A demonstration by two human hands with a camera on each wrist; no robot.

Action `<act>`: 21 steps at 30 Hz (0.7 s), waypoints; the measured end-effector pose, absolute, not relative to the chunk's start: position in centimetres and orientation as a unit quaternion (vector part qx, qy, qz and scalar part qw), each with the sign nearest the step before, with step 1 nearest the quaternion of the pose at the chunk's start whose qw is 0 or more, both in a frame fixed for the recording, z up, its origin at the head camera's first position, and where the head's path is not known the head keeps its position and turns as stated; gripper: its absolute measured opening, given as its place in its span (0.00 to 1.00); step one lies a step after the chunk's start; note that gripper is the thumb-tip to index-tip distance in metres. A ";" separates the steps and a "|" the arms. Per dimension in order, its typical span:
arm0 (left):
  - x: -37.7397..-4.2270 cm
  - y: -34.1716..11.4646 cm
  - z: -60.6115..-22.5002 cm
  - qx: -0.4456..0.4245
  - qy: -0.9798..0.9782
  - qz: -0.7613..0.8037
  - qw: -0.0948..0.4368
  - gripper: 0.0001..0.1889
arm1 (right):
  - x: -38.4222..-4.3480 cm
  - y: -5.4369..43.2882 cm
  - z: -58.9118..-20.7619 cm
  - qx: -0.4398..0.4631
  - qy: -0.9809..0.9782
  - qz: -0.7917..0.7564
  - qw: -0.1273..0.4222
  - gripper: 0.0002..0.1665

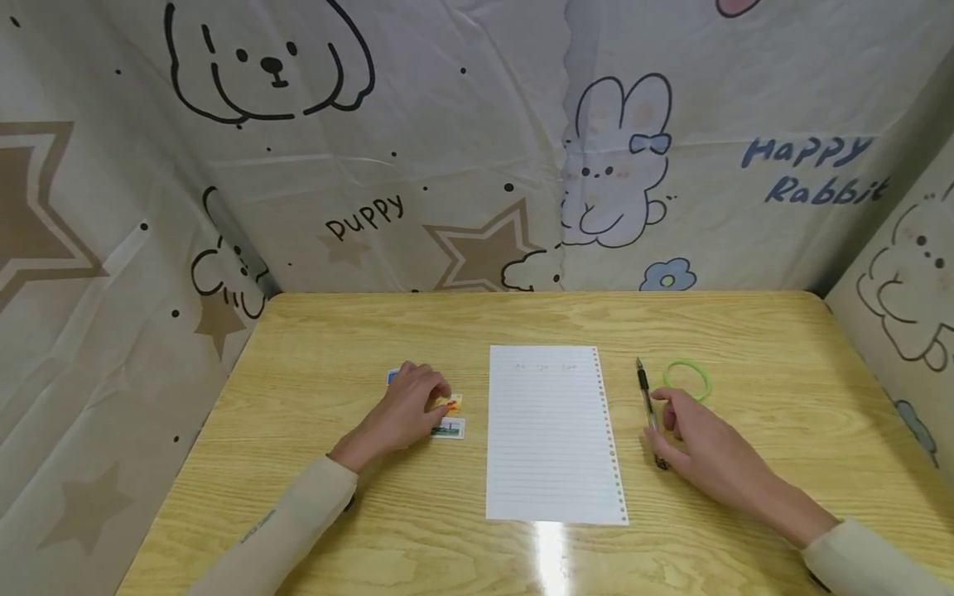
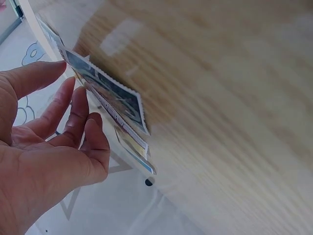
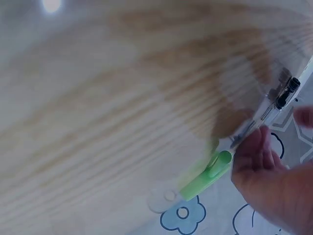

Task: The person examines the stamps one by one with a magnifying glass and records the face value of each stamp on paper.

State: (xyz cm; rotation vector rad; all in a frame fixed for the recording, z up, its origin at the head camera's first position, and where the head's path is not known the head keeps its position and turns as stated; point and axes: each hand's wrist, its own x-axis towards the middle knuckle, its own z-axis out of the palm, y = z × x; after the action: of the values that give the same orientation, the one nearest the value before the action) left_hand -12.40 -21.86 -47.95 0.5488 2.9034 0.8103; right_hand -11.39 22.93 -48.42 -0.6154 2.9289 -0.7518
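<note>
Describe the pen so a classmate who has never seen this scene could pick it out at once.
On the wooden table, find the white lined sheet, then look just to its right. The pen lies there, slim and straight, clear in the middle and black towards both ends, unlike its neighbour, the round green ring.

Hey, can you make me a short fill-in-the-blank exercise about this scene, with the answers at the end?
The postage stamps lie nearest the person's ___ hand.
The lined paper is hole-punched along its ___-hand edge.
The ring beside the pen is coloured ___.
On the backdrop, "Rabbit" is written under "___".

Missing words: left; right; green; Happy.
</note>
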 end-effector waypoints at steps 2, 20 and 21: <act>-12.5 -21.8 -48.0 0.179 0.947 0.263 0.037 0.06 | -11.2 23.2 -48.2 -0.183 0.951 -0.248 0.001 0.28; -13.3 -22.0 -48.3 0.174 0.946 0.270 0.030 0.06 | -11.2 27.1 -47.6 -0.029 0.974 -0.216 0.061 0.39; -13.4 -22.0 -48.2 0.173 0.946 0.272 0.031 0.06 | -11.4 27.2 -47.6 -0.030 0.973 -0.218 0.067 0.39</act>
State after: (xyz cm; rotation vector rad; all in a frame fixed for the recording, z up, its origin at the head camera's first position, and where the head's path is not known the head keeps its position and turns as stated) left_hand -13.42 -22.02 -48.25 0.5344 2.9150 0.8385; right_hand -11.36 27.22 -47.57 -0.0899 2.9322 -0.6583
